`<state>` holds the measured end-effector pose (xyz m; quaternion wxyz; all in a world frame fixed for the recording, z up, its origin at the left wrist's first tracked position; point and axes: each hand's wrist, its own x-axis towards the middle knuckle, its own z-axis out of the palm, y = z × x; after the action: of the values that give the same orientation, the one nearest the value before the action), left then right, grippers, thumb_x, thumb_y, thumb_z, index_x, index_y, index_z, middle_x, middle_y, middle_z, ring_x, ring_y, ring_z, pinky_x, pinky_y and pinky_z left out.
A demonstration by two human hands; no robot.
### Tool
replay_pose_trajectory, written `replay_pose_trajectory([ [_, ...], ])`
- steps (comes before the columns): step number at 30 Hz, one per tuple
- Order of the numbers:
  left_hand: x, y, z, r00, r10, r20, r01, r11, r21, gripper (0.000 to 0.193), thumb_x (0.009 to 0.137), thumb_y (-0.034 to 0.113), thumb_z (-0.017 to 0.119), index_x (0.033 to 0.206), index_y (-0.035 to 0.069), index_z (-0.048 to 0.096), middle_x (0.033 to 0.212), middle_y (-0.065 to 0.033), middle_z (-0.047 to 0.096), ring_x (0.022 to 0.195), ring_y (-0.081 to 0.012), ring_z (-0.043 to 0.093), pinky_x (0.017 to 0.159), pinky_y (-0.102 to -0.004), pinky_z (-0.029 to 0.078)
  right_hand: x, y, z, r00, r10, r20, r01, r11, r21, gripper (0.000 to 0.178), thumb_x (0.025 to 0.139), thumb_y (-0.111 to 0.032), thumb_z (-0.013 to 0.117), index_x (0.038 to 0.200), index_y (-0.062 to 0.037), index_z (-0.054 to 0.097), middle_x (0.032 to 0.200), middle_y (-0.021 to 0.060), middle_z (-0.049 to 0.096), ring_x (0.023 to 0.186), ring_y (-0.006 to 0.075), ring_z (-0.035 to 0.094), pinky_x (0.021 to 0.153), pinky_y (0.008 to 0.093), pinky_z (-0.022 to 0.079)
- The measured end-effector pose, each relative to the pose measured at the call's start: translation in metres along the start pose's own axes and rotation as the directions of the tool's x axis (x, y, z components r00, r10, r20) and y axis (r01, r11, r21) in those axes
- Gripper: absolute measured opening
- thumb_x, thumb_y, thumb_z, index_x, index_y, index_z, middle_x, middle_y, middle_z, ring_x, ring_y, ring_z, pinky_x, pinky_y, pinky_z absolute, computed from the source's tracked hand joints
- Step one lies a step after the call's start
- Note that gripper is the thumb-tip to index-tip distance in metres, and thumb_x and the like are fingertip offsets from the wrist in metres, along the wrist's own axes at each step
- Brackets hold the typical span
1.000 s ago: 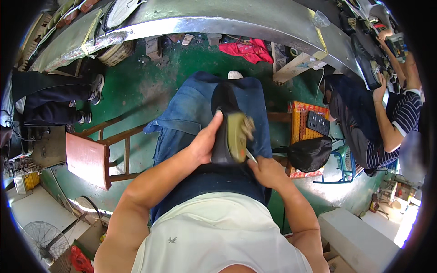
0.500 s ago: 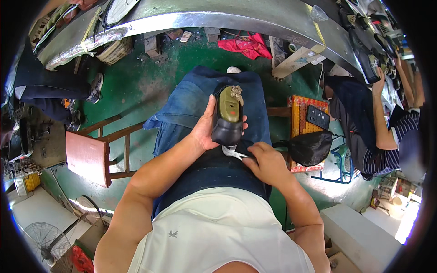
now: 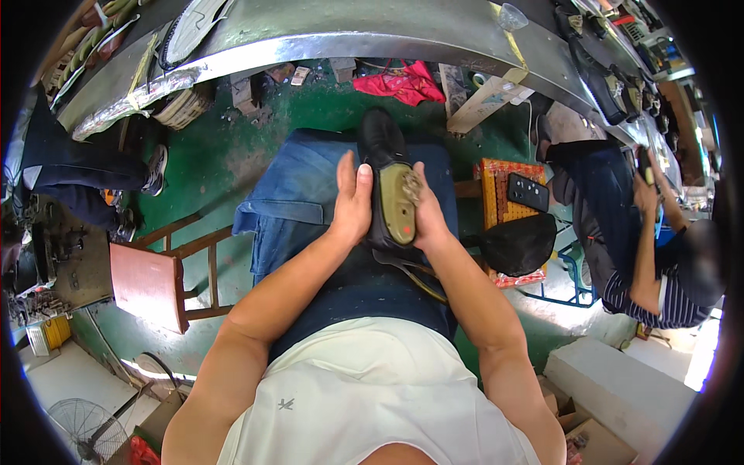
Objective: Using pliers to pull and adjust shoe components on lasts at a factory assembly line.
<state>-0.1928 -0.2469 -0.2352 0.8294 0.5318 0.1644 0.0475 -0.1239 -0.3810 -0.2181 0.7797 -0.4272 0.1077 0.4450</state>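
A black shoe (image 3: 380, 133) with an olive-green shoe last (image 3: 397, 203) inside it lies over my lap, toe pointing away from me. The last's heel end faces me, with a crumpled greyish bit at its right edge. My right hand (image 3: 431, 219) grips the right side of the shoe and last; its fingers are partly hidden behind them. Along the left side stands my left hand (image 3: 354, 203), open with fingers straight and the thumb edge close against the shoe. Below the heel, a thin curved item (image 3: 418, 277) rests on my lap; its kind is unclear.
A metal-edged workbench (image 3: 310, 50) spans the far side. At left stands a brown stool (image 3: 147, 279); at right, a phone (image 3: 528, 191) and a black bag (image 3: 519, 244) lie on an orange-topped seat. A co-worker (image 3: 643, 256) sits at the right; another person's legs (image 3: 93, 161) are at left.
The shoe has swung round so its toe points away instead of toward me. My right hand has risen from the metal tool on my lap to the shoe. My left hand has opened out beside it.
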Motion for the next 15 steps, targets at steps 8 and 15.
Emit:
replay_pose_trajectory([
  [8,0.033,-0.067,-0.040,0.868,-0.496,0.022,0.473,0.813,-0.339,0.086,0.103,0.066,0.038,0.165,0.022,-0.002,0.168,-0.0099,0.017,0.152,-0.0274,0.026,0.118,-0.0455,0.036,0.069,0.024,-0.021,0.915,0.313,-0.255,-0.327,0.945,-0.010,0.051,0.108,-0.052,0.040,0.132,-0.0100,0.057,0.124,0.0099,0.066,0.107,0.0226,0.067,0.089,0.0443,0.058],
  [15,0.075,-0.096,-0.038,0.741,-0.630,-0.234,0.552,0.769,-0.322,0.070,0.105,0.064,0.033,0.153,0.015,0.039,0.135,-0.0152,0.059,0.120,-0.0293,0.062,0.098,-0.0455,0.054,0.103,0.037,-0.033,0.809,0.416,-0.415,-0.456,0.890,0.004,0.054,0.105,-0.055,0.045,0.127,-0.0089,0.062,0.121,0.0135,0.069,0.105,0.0293,0.069,0.091,0.0498,0.056],
])
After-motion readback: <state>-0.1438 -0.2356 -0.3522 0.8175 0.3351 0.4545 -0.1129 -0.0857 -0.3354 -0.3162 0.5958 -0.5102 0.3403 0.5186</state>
